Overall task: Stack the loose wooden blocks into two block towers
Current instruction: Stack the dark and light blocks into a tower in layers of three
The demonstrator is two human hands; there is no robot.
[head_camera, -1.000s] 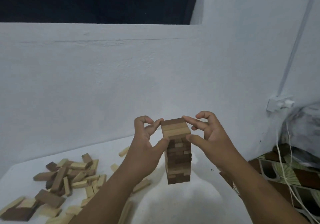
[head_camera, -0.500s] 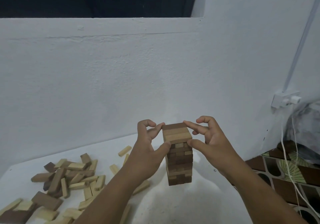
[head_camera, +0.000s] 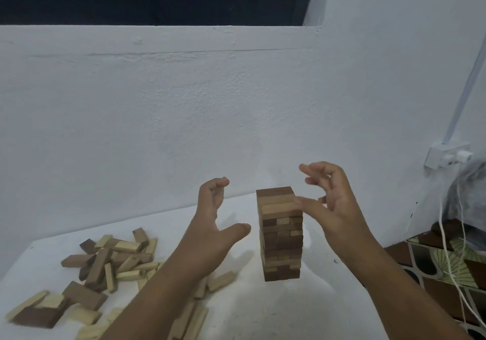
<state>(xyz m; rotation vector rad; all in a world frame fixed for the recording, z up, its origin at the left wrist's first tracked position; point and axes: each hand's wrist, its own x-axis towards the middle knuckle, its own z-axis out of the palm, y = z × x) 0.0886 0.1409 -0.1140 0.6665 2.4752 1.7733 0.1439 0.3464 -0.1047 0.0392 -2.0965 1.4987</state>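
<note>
One tall tower of light and dark wooden blocks (head_camera: 281,234) stands at centre frame on the white worktop (head_camera: 263,310), flanked by an empty, spread left hand (head_camera: 214,237) and right hand (head_camera: 332,202); a careless brush could topple it.

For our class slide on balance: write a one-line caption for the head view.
Both hands, left and right, open beside a block tower, loose blocks piled left.
</note>
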